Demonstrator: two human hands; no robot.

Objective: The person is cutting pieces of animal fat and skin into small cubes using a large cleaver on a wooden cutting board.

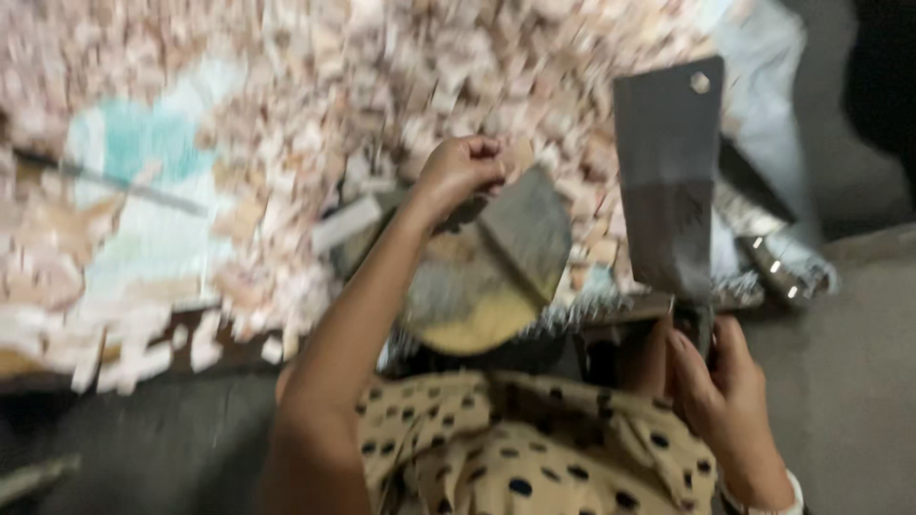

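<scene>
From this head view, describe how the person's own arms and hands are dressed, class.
Both forearms are bare, with no sleeves or gloves. The left hand shows nothing worn. The right hand has a pale band at the wrist. Below them lies tan cloth with dark polka dots.

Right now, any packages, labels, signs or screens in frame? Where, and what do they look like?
No labels, signs or screens show.
Pale blue-white plastic sheet or sack: left, under the heap of pinkish-tan chopped wood pieces; teal patch, blurred.
Crinkled silver foil-like wrapper: right edge, beside the dark rectangular cleaver blade held in the right hand.
</scene>
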